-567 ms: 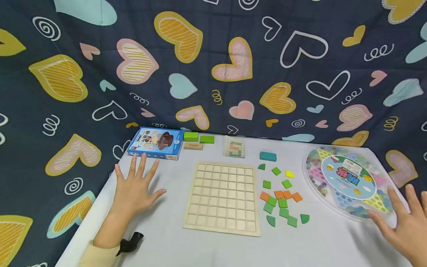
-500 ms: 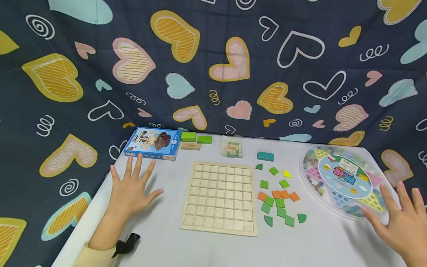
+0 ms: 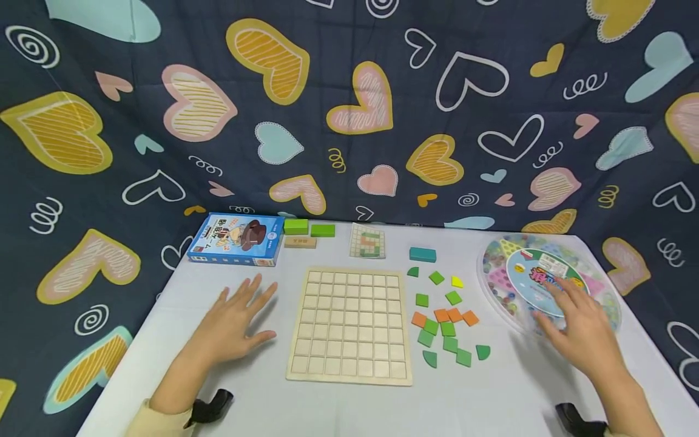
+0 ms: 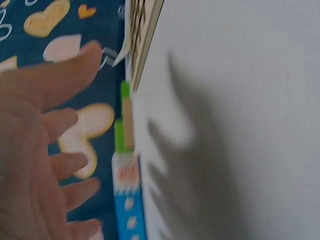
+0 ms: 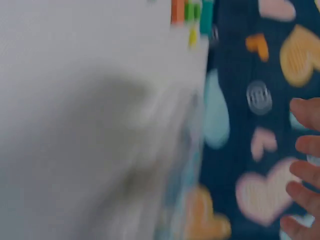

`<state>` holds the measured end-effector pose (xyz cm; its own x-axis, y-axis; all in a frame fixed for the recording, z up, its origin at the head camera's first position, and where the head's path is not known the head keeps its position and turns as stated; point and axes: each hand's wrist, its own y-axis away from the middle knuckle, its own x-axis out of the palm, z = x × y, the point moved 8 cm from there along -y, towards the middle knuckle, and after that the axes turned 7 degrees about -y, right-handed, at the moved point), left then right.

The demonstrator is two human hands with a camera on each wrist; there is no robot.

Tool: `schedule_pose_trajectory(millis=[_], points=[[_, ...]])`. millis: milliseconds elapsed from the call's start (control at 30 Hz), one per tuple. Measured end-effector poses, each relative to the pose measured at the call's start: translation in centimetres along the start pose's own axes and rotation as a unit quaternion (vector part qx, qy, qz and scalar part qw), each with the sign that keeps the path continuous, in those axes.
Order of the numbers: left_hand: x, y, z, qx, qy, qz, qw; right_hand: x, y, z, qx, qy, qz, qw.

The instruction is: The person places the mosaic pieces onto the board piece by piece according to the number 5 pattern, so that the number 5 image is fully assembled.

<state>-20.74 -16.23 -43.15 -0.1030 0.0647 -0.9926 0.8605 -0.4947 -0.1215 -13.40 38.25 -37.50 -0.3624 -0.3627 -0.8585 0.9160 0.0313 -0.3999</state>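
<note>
My left hand [image 3: 229,328] hovers above the white table with fingers spread and holds nothing; its shadow falls on the cloth in the left wrist view. Between the hands lies a square wooden grid board [image 3: 349,328], its cells bare. To the board's right are scattered small tiles: green squares [image 3: 448,329], orange squares [image 3: 418,319], a yellow piece [image 3: 457,281] and dark green quarter-circles [image 3: 429,359]. My right hand [image 3: 584,328], fingers loosely extended, overlaps the near part of a round clear game case [image 3: 494,285] with marbles inside. Nothing is in its grasp.
Along the back stand a blue game box [image 3: 235,240], green blocks [image 3: 296,227], a plain wooden block [image 3: 300,243], a pattern card [image 3: 368,241] and a teal block [image 3: 423,254]. A dark heart-print cloth [image 3: 327,91] rises behind the table.
My right hand has moved left and forward, coming over the round case. The left hand has drawn back slightly from the blue box and turned rightward. The head view has shifted a little.
</note>
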Motion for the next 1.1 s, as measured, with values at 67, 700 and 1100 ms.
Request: schedule_pose_trajectory(millis=[67,700,1100], points=[[0.7,-0.5,-1.5,0.031,0.048,0.014,0.9983,1.9,-1.4,1.7,-0.019,-0.057,0.015,0.998],[4.4,-3.5,-4.6,0.084,0.264,0.111,0.9545,17.8,-10.9,8.1,0.048,-0.215,0.219,0.950],[4.6,-3.4,-4.4,0.089,0.254,0.119,0.9556,17.7,-11.3,11.0,0.025,-0.208,0.213,0.954]])
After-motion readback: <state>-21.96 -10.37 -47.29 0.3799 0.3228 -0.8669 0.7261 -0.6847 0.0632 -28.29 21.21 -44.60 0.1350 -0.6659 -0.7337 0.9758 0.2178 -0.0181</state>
